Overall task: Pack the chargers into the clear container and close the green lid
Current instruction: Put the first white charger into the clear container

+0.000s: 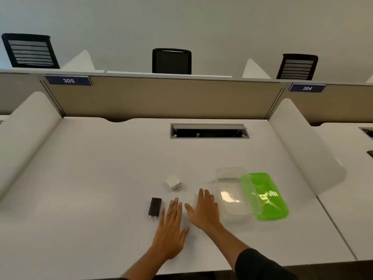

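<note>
Nothing looks packed: black charger [155,207] and white charger [174,183] lie left of the seemingly empty clear container [232,197], green lid [264,196] off, left hand [171,229] and right hand [202,209] flat, fingers spread, gripping nothing.

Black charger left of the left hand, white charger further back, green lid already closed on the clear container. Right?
Not quite. The head view shows the green lid off, lying beside the open clear container on its right, overlapping its edge. The rest holds: black charger left of the left hand, white charger further back.
</note>
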Motion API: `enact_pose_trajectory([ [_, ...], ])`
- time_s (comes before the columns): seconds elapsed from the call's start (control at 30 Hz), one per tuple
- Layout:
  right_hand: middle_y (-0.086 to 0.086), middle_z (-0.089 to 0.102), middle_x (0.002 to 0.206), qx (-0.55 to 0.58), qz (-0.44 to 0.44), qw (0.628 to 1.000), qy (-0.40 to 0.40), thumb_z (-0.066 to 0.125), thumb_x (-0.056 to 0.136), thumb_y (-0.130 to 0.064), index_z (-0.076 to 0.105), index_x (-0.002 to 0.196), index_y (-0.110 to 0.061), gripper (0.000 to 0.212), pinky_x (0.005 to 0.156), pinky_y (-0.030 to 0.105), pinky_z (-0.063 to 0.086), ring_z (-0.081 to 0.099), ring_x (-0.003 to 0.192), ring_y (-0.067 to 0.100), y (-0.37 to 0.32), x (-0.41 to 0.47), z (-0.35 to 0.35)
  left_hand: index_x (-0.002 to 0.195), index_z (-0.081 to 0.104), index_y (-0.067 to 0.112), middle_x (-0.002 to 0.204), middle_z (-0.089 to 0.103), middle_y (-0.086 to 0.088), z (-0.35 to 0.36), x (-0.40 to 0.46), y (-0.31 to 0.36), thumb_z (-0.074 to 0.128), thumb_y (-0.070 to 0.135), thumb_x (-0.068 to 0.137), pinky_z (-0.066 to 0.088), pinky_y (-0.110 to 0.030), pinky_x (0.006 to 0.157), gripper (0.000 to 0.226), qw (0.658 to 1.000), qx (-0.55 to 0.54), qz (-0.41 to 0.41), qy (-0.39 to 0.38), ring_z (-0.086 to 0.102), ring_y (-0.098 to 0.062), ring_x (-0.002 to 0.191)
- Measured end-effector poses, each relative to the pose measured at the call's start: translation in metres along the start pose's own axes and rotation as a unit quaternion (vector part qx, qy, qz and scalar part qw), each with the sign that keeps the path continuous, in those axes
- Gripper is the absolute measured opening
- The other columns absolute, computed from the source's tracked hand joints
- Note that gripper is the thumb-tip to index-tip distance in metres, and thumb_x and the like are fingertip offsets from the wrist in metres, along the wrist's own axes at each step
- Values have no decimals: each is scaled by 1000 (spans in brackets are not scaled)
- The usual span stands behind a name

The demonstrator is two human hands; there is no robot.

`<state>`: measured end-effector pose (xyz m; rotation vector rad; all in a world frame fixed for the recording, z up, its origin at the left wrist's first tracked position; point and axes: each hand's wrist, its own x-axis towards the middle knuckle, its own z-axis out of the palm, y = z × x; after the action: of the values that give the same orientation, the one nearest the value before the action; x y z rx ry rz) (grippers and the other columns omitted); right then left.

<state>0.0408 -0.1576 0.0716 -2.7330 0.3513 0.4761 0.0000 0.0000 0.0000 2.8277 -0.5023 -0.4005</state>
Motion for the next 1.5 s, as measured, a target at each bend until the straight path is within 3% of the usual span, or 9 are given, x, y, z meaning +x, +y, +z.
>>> enact_pose_trajectory([
  [0.23,12,46,150,40,55,998,6,56,96,-63,42,150,-6,80,111,40,50,51,139,30,-5,6,3,163,-25,18,171,-35,-6,18,-10,0,10,64,103,-21,-47,125,83,998,-6,-4,-57,-30,-32,160],
  [0.4,12,51,143,66,55,996,2,61,97,-41,47,144,-4,61,104,34,54,59,131,28,-8,10,4,159,-31,18,170,-39,-7,23,-9,0,-4,68,95,-21,-49,125,86,997,8,-8,-83,-30,-34,160],
  [0.63,12,57,135,17,-5,1000,7,59,98,-33,55,135,-3,47,98,32,59,64,122,26,-8,21,-1,161,-30,20,170,-39,-3,30,-7,-6,-1,67,97,-24,-45,124,84,997,2,-3,-79,-31,-30,160],
  [0.93,11,57,128,40,-67,990,115,59,95,-34,54,130,-7,44,89,42,58,65,116,31,-13,55,-71,165,-22,20,174,-33,-1,35,-8,-10,16,61,105,-16,-43,129,82,998,-35,18,-46,-30,-20,161],
  [1.07,10,54,134,35,-51,987,149,63,96,-32,51,135,-9,47,95,43,55,59,124,33,18,71,-105,165,-20,19,174,-31,-2,36,-8,-9,17,60,104,-15,-45,131,82,999,-35,18,-31,-33,-13,159],
  [1.17,9,52,137,17,-29,989,144,66,95,-26,50,135,-9,46,99,44,54,55,130,32,46,79,-121,166,-17,19,175,-28,-2,35,-8,-7,18,60,104,-15,-45,130,82,999,-34,13,-25,-32,-11,158],
  [1.3,7,53,134,-8,-2,993,119,67,92,-13,52,130,-10,42,91,44,56,53,129,30,78,81,-124,168,-8,18,177,-18,-3,33,-9,-5,15,63,104,-16,-43,129,81,999,-34,6,-14,-23,-14,161],
  [1.5,4,51,139,-84,-17,995,46,62,91,1,52,133,-10,45,88,42,57,47,135,27,99,81,-107,167,-12,19,176,-21,-4,33,-8,-3,-11,73,92,-20,-40,127,92,1000,-16,1,-20,-20,-21,164],
])
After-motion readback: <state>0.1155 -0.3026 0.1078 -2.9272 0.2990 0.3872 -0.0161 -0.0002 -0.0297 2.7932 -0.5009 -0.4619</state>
